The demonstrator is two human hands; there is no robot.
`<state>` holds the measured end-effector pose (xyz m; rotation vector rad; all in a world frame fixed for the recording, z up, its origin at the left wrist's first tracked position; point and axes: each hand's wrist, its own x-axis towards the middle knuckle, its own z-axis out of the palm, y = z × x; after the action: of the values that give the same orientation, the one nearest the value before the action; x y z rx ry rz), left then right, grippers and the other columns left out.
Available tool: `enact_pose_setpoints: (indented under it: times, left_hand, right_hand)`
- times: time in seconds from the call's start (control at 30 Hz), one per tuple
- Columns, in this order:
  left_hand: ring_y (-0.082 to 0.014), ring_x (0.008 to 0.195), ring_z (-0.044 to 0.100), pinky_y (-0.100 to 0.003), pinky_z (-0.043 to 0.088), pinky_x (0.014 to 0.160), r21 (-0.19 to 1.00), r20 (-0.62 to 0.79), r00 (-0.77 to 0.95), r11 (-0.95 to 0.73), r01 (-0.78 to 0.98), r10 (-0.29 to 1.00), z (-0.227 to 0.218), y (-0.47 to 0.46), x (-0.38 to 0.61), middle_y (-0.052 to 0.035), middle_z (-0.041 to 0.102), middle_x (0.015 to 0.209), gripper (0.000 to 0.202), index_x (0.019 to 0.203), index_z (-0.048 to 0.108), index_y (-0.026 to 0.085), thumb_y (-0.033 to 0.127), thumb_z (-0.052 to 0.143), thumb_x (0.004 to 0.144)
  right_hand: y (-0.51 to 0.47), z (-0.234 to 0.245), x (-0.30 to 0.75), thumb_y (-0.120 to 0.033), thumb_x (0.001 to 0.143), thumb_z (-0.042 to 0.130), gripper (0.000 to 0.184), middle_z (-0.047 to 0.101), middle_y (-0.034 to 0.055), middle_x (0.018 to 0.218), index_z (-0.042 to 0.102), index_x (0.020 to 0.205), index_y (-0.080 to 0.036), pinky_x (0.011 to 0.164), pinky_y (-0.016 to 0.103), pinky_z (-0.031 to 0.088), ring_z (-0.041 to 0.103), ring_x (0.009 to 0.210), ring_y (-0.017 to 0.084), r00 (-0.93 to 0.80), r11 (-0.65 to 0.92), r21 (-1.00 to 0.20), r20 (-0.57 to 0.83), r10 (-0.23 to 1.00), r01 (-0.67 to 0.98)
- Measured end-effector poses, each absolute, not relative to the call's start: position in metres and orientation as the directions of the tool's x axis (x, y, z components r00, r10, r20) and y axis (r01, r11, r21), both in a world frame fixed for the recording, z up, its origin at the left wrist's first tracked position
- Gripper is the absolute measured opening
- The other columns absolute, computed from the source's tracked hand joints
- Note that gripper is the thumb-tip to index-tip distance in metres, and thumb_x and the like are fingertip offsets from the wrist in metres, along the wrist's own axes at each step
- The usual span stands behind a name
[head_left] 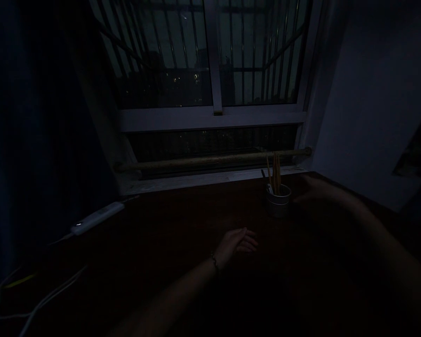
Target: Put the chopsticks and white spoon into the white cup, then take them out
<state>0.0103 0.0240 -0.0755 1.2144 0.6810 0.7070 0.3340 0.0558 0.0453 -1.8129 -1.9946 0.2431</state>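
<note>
The scene is very dark. My left hand (236,243) hovers over the dark wooden table (168,234) near its middle, fingers loosely stretched out and holding nothing; a thin bracelet circles the wrist. My right hand (317,189) reaches out at the far right, just to the right of a small white cup (278,200) that holds several thin wooden sticks (274,174). Its fingers look extended toward the cup, apart from it, though they are dim and slightly blurred.
A white power strip (97,217) lies at the table's left back edge, with white cables (38,304) trailing to the front left. Behind the table is a barred window (210,56) with a sill and a horizontal rod (214,161). A wall stands at right.
</note>
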Motion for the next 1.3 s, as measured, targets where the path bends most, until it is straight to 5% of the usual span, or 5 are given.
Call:
enact_pose_setpoints:
  times: [0.1,0.3,1.07,1.2,1.3]
  left_hand:
    - [-0.0174,0.074,0.061,-0.029,0.045,0.072,0.982,-0.067,0.626,0.161,-0.095,0.777,-0.079,0.025,0.010,-0.0140,0.062,0.086,0.054,0.095,0.059,0.006,0.055,0.057,0.072]
    - [-0.0160,0.074,0.059,-0.028,0.044,0.071,0.995,-0.054,0.621,0.091,-0.027,0.782,-0.074,0.019,0.012,-0.0133,0.062,0.086,0.050,0.093,0.060,0.005,0.051,0.059,0.072]
    - [-0.0169,0.083,0.059,-0.031,0.044,0.081,0.992,-0.044,0.571,-0.030,0.120,0.820,-0.064,0.012,0.010,-0.0130,0.062,0.090,0.044,0.095,0.058,0.006,0.043,0.061,0.071]
    - [-0.0178,0.094,0.056,-0.032,0.043,0.089,0.966,0.058,0.434,-0.160,0.204,0.899,-0.053,0.020,0.001,-0.0127,0.058,0.100,0.036,0.094,0.055,0.009,0.035,0.062,0.070]
    - [-0.0187,0.109,0.050,-0.033,0.038,0.099,0.926,0.192,0.349,-0.287,0.245,0.917,-0.037,0.026,-0.013,-0.0127,0.051,0.117,0.052,0.108,0.048,0.012,0.037,0.066,0.067]
  right_hand:
    - [0.072,0.015,0.323,-0.045,0.046,0.077,0.114,0.027,0.0217,0.137,0.022,0.137,-0.005,0.104,0.042,0.033,0.032,0.125,0.033,-0.119,0.171,-0.540,0.131,0.984,0.824]
    - [0.094,-0.023,0.308,-0.039,0.048,0.079,0.109,0.041,0.0169,0.129,0.021,0.135,-0.009,0.101,0.038,0.037,0.042,0.119,0.026,-0.178,0.277,-0.738,0.213,0.961,0.615]
    - [0.080,0.000,0.275,-0.053,0.053,0.074,0.076,0.060,0.0030,0.105,0.052,0.116,-0.017,0.082,0.032,0.047,0.057,0.096,0.021,0.158,0.125,-0.672,0.344,0.926,0.730]
    - [0.058,0.012,0.243,-0.051,0.053,0.074,0.072,0.060,0.0027,0.104,0.054,0.114,-0.018,0.080,0.030,0.049,0.058,0.095,0.020,0.107,0.201,-0.691,0.375,0.921,0.694]
    - [0.040,0.015,0.217,-0.049,0.054,0.074,0.073,0.060,0.0035,0.106,0.052,0.116,-0.017,0.082,0.030,0.049,0.058,0.096,0.019,0.058,0.260,-0.692,0.400,0.915,0.674]
